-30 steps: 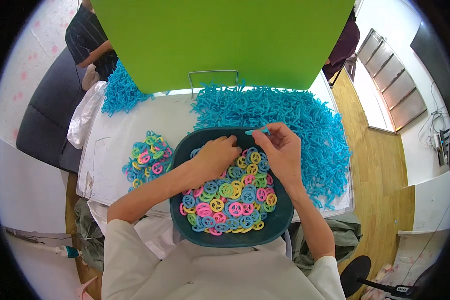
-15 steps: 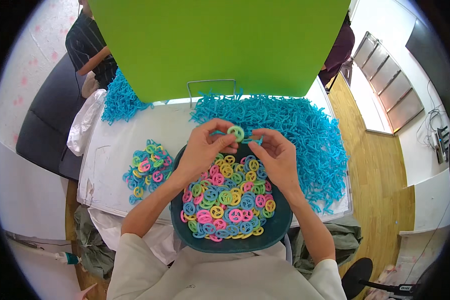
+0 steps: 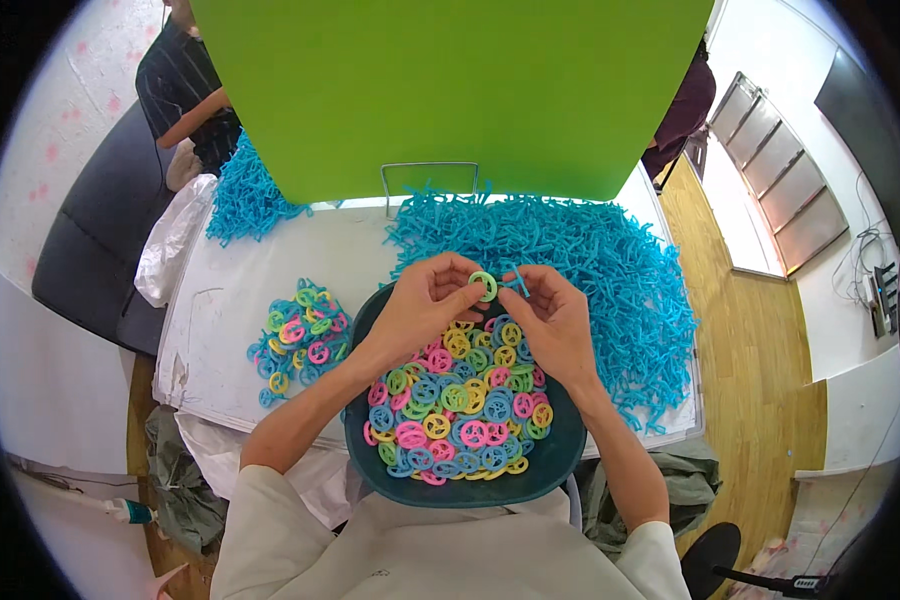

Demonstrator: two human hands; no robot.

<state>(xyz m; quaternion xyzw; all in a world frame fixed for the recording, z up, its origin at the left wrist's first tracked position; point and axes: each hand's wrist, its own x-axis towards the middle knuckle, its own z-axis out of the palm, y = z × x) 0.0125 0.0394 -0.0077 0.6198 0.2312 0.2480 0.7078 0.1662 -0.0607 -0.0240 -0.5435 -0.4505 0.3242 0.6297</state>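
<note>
A dark teal bowl [image 3: 560, 470] sits at the table's near edge, filled with several pink, yellow, green and blue plastic rings. Above its far rim, my left hand [image 3: 425, 305] pinches a light green ring [image 3: 483, 286] between thumb and fingers. My right hand [image 3: 555, 320] holds a small blue plastic stick [image 3: 516, 281] right beside that ring, the two pieces touching or nearly so. Both forearms come up over the bowl.
A big heap of blue plastic sticks [image 3: 610, 270] covers the white table [image 3: 230, 290] on the right. A smaller pile of coloured rings [image 3: 300, 335] lies at left. A green board [image 3: 450, 90] stands behind. Another person [image 3: 185, 90] sits at far left by more blue sticks [image 3: 245, 195].
A second ago both hands were down in the bowl among the rings. They have lifted to the far rim, the left with a green ring and the right with a blue stick.
</note>
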